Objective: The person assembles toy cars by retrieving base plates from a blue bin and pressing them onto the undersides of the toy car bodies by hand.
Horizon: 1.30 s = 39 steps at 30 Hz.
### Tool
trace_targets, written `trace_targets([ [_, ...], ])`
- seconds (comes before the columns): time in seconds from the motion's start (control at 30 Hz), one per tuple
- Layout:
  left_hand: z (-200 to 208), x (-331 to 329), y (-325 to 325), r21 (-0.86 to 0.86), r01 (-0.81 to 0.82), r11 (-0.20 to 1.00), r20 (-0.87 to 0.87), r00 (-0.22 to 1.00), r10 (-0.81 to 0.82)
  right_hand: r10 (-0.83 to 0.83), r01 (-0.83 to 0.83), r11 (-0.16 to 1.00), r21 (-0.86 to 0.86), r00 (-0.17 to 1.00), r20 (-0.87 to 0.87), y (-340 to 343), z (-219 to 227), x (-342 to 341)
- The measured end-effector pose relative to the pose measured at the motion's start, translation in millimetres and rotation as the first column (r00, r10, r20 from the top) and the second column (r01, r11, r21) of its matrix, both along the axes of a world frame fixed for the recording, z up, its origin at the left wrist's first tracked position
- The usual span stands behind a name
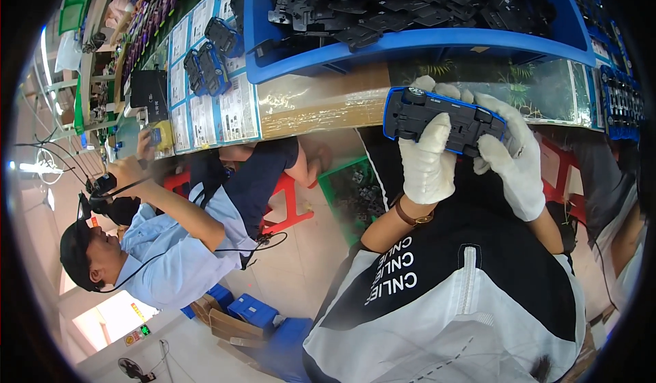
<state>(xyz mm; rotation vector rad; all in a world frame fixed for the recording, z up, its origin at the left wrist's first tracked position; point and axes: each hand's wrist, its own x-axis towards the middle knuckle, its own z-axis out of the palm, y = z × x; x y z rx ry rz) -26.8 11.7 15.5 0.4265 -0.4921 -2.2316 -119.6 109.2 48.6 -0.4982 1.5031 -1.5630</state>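
A blue toy car (447, 118) is held upside down between my hands, its black underside facing up. My left hand (429, 157), in a white glove, grips the car's left and middle part, with the thumb laid across the black base. My right hand (512, 157), also gloved in white, wraps round the right end, fingers behind the blue edge and thumb near the lower corner. The car is above the near edge of the table (321, 106). Part of each hand's fingers is hidden behind the car.
A blue bin (410, 45) full of black plastic base plates (410, 4) stands just beyond my hands. Several toy cars (206, 69) lie on printed sheets at left; more (622, 103) stand at far right. A co-worker (171, 239) sits left. A green crate (355, 192) is below the table.
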Motion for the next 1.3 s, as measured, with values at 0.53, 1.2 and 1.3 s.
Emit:
trace_targets([
  [0.53,-12,6,-5,-0.125,0.017,0.992,0.113,0.994,-0.003,-0.002,-0.018,0.999,-0.045,0.915,-0.403,-2,-28,8],
  [1.2,-23,230,-329,-0.887,0.087,0.454,0.394,-0.372,0.841,-0.048,0.198,0.973,0.119,0.673,-0.738,75,-43,-28],
  [1.3,-35,295,-418,-0.663,0.559,0.498,-0.182,-0.765,0.617,-0.079,0.235,0.968,0.082,0.601,-0.796,70,-25,-37],
])
